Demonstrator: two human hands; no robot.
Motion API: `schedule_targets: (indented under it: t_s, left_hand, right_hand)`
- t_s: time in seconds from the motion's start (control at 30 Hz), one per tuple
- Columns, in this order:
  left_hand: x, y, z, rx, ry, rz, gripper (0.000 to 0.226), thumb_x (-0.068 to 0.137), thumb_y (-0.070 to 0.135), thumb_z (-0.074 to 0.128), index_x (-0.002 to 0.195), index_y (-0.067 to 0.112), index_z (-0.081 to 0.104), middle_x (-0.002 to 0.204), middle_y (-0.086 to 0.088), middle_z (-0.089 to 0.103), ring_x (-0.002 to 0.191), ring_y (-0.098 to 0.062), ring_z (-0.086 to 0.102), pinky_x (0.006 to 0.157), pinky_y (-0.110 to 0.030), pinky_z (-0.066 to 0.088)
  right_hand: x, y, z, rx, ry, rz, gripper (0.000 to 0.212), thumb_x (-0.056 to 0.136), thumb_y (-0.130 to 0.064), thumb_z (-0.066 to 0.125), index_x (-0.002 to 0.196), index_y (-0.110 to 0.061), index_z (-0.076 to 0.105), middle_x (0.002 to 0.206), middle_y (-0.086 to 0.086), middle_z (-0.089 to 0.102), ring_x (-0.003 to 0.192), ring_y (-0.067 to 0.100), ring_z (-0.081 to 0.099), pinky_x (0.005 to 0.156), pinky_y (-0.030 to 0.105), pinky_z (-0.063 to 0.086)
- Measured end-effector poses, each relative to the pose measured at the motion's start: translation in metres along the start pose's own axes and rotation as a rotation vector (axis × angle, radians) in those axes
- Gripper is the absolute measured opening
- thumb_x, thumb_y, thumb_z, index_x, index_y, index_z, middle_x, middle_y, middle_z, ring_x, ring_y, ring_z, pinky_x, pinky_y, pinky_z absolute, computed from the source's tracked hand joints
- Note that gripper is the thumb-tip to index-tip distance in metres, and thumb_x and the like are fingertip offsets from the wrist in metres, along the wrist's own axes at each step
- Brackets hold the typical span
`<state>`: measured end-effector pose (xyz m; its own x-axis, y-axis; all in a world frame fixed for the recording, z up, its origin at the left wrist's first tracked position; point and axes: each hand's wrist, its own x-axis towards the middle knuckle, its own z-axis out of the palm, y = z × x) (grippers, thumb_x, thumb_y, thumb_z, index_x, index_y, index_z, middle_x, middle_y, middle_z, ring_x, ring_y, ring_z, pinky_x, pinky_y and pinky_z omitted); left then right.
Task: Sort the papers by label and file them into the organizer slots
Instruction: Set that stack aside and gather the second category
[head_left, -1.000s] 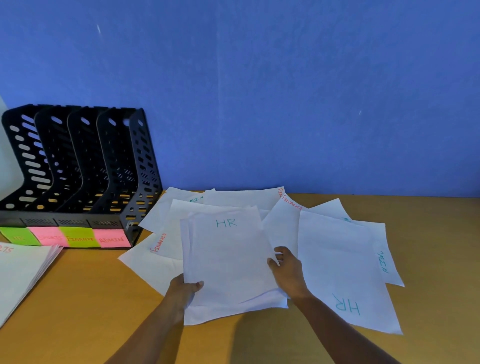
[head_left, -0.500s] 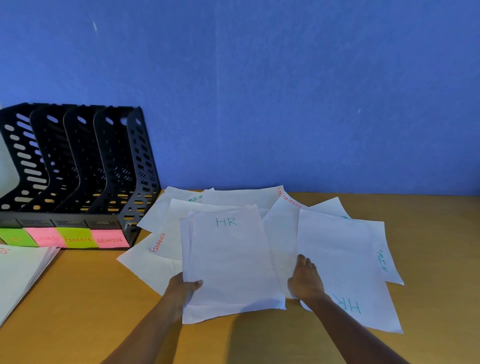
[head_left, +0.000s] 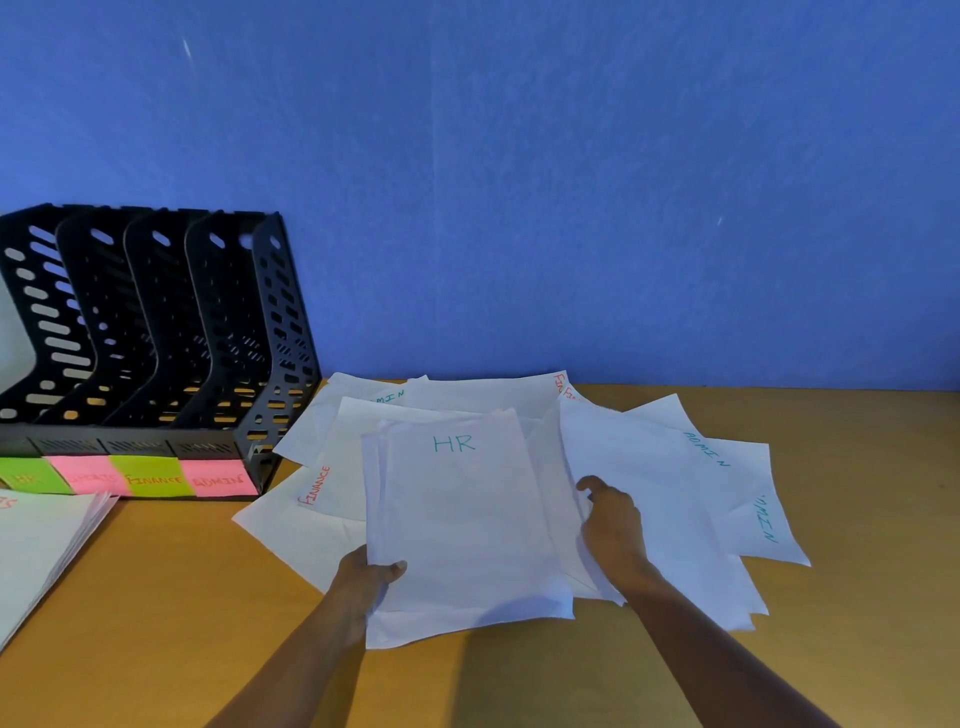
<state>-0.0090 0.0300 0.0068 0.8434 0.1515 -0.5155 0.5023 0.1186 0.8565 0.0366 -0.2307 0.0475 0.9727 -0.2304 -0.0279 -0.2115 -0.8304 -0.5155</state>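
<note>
Wooden desk (head_left: 156, 597): HR stack (head_left: 462, 525) lengthwise, label far.

Two bare forearms reach forward.
Left hand (head_left: 365, 579) pinches with thumb on top; right hand (head_left: 613, 525) lies knuckles-up, fingers curled.

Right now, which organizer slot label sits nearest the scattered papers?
The pink ADMIN label, rightmost of four on the black organizer; the HR, unreadable pink and FINANCE labels lie farther left.

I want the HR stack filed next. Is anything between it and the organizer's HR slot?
Nothing visible. The HR stack is in the left hand; the table toward the organizer is bare, and its slots look open.
</note>
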Motion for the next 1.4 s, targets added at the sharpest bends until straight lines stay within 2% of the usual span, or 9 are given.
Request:
schedule_targets:
  t_s: [0.13,0.27,0.37,0.43,0.53,0.8,0.93,1.2,1.4]
  left_hand:
    - [0.0,-0.001,-0.001,-0.017,-0.015,0.006,0.042,0.085,-0.004,0.059,0.126,-0.006,0.049,0.124,-0.024,0.057,0.102,-0.038,0.054,0.094,-0.049,0.045]
    - [-0.003,0.001,0.0,-0.012,-0.035,0.012,0.038,0.084,-0.003,0.06,0.121,-0.003,0.052,0.121,-0.023,0.059,0.103,-0.039,0.055,0.094,-0.049,0.046]
    - [-0.003,0.001,-0.004,-0.03,-0.037,0.01,0.039,0.084,-0.005,0.06,0.122,-0.003,0.052,0.122,-0.024,0.059,0.107,-0.041,0.056,0.098,-0.053,0.044]
    - [-0.002,0.001,-0.007,-0.037,-0.041,-0.002,0.043,0.084,-0.006,0.059,0.126,-0.005,0.05,0.122,-0.025,0.06,0.109,-0.042,0.057,0.098,-0.054,0.044]
    - [-0.003,0.0,-0.009,-0.016,-0.058,-0.01,0.043,0.084,-0.004,0.061,0.126,-0.002,0.051,0.12,-0.024,0.062,0.11,-0.042,0.058,0.098,-0.058,0.044]
    - [-0.002,0.002,-0.011,-0.001,-0.094,0.014,0.033,0.081,0.003,0.064,0.112,-0.005,0.059,0.103,-0.02,0.067,0.089,-0.032,0.06,0.083,-0.039,0.051]
    - [0.004,0.002,-0.007,-0.032,-0.058,0.027,0.036,0.094,0.002,0.047,0.129,-0.006,0.046,0.127,-0.01,0.053,0.121,-0.036,0.049,0.102,-0.042,0.037]
    - [0.008,0.002,-0.01,-0.08,0.083,-0.037,0.056,0.097,0.043,0.037,0.129,-0.002,0.048,0.132,-0.023,0.053,0.123,-0.041,0.05,0.088,-0.041,0.044]
    - [0.006,0.007,-0.005,-0.117,-0.007,-0.043,0.046,0.094,0.024,0.05,0.13,-0.005,0.048,0.131,-0.02,0.054,0.115,-0.04,0.054,0.1,-0.044,0.042]
  right_hand:
    - [0.004,-0.026,-0.005,0.307,0.018,0.046,0.045,0.08,0.017,0.039,0.108,-0.009,0.064,0.107,0.011,0.06,0.103,0.027,0.058,0.071,0.017,0.04]
    - [0.0,-0.047,-0.009,0.671,-0.186,0.205,0.036,0.083,0.013,0.039,0.087,-0.007,0.069,0.068,0.004,0.05,0.054,0.015,0.041,0.037,0.009,0.032]
    - [-0.006,-0.063,-0.013,0.959,-0.365,0.31,0.027,0.092,0.008,0.036,0.1,0.003,0.062,0.071,0.008,0.051,0.059,0.017,0.044,0.069,0.016,0.051]
    - [-0.005,-0.065,-0.008,0.84,-0.38,0.205,0.029,0.093,0.005,0.039,0.112,0.007,0.061,0.088,0.011,0.059,0.073,0.016,0.052,0.088,0.027,0.051]
    - [-0.004,-0.065,-0.004,0.537,-0.193,0.01,0.028,0.083,0.003,0.06,0.11,0.001,0.066,0.099,0.013,0.068,0.079,0.015,0.058,0.074,0.005,0.047]
    - [0.01,-0.059,0.001,0.424,0.056,-0.047,0.022,0.082,-0.024,0.069,0.091,-0.004,0.069,0.1,0.011,0.068,0.098,0.025,0.06,0.078,0.026,0.042]
    - [0.023,-0.056,-0.005,0.416,0.075,0.033,0.016,0.085,-0.022,0.065,0.074,-0.011,0.06,0.066,0.0,0.057,0.078,0.021,0.052,0.07,0.026,0.037]
    - [0.036,-0.041,0.007,0.43,0.043,0.17,0.007,0.085,-0.009,0.061,0.084,-0.006,0.067,0.087,0.012,0.065,0.088,0.028,0.059,0.086,0.035,0.049]
    - [0.033,-0.033,0.018,0.867,-0.173,0.257,0.025,0.089,0.009,0.044,0.107,-0.006,0.054,0.086,0.012,0.058,0.063,0.014,0.056,0.054,0.018,0.048]
